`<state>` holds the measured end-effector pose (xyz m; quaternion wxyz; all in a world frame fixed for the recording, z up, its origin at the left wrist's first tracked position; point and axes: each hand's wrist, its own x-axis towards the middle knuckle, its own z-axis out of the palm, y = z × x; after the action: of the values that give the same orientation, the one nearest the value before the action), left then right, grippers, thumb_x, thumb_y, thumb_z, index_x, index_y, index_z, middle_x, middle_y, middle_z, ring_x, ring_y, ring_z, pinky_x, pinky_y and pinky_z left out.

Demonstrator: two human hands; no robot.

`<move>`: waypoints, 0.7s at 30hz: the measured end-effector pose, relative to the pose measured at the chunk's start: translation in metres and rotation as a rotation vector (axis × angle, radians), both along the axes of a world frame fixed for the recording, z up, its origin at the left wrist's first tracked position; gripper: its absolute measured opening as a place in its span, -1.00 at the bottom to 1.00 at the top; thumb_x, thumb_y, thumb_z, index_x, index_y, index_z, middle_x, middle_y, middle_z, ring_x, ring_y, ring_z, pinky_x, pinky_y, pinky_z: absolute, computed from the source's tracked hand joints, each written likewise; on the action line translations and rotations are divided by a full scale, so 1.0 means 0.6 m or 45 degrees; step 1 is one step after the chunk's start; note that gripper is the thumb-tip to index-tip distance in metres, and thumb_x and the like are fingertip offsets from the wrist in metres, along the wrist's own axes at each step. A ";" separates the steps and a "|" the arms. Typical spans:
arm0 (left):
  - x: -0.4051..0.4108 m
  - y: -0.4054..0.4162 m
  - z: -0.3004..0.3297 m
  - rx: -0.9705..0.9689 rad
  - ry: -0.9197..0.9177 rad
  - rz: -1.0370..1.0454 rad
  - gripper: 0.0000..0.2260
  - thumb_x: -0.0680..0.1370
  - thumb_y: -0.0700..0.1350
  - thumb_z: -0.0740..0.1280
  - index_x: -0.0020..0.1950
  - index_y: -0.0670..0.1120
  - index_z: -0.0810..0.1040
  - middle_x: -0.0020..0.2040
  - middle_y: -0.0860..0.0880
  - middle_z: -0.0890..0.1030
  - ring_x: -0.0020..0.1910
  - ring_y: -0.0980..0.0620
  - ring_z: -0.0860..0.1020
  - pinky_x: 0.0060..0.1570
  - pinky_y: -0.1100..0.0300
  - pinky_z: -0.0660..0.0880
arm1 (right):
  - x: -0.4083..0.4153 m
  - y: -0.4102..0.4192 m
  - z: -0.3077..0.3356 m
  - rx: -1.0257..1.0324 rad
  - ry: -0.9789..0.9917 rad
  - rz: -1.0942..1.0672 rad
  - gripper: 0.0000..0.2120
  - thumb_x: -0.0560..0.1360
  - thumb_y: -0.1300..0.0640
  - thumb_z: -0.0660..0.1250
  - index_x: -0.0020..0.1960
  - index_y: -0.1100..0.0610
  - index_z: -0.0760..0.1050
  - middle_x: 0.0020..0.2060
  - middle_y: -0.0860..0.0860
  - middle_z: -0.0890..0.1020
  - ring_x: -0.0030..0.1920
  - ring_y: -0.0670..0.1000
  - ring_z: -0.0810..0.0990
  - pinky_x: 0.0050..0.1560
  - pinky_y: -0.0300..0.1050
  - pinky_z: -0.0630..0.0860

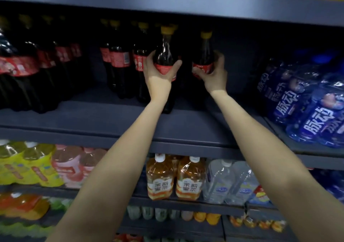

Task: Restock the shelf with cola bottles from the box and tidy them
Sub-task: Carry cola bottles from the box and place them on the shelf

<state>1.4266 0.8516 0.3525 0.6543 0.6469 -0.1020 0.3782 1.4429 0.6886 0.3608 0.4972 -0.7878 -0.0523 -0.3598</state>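
Placing two cola bottles on the dark shelf (186, 128), left hand (158, 72) fingers wrapping one bottle (164, 55), right hand (214, 74) gripping another (203, 55); next, probably lining them up beside the standing row (121, 59).

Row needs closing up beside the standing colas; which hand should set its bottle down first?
Probably the left hand: its cola bottle is right beside the standing row, while the right hand holds its bottle farther out.

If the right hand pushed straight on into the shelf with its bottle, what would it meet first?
Probably nothing soon: behind the right hand and its cola bottle the shelf looks dark and free, though depth there is unclear.
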 end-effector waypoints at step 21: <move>-0.011 0.012 -0.059 0.617 0.300 0.209 -0.12 0.42 0.02 0.48 0.56 0.07 -0.03 0.27 -0.20 0.49 0.23 -0.22 0.48 0.12 -0.15 0.50 | 0.097 0.024 -0.038 -0.082 0.164 0.056 -0.06 0.40 0.28 0.45 0.55 0.05 -0.10 0.47 0.08 0.28 0.44 0.02 0.27 0.44 -0.03 0.23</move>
<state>1.4200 0.8587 0.3173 0.4551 0.8301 -0.0600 0.3165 1.5010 0.7032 0.3378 0.4817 -0.8235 -0.0490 -0.2955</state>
